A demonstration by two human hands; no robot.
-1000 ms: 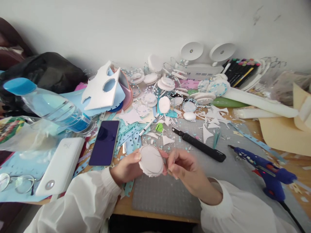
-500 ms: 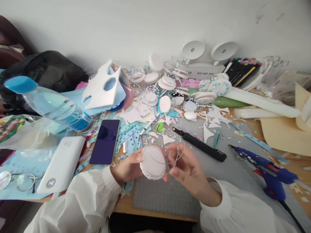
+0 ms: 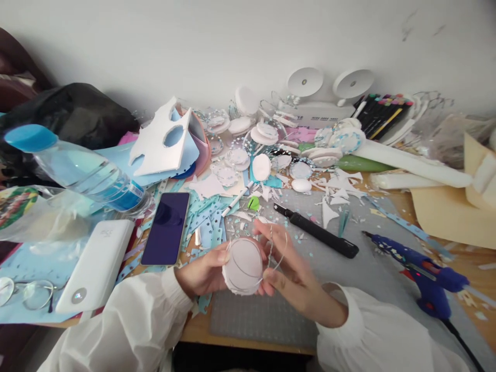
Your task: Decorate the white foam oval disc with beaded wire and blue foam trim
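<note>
Our two hands meet around a white disc [image 3: 242, 266], with a thin wire [image 3: 270, 247] running over it.
Our left hand [image 3: 203, 269] grips the disc from its left side, thumb on the near face's edge and the other fingers behind it; our right hand [image 3: 296, 281] is just beside its right edge, thumb and fingers parted, with the wire looping across the gap, though we cannot tell whether the fingertips pinch it. The disc is between our hands, raised over the grey cutting mat [image 3: 263, 320], its flat face tipped up toward us. Being round, it shows us no clear long axis; its lower edge looks ragged, and the wire curves across the face toward our right hand.
</note>
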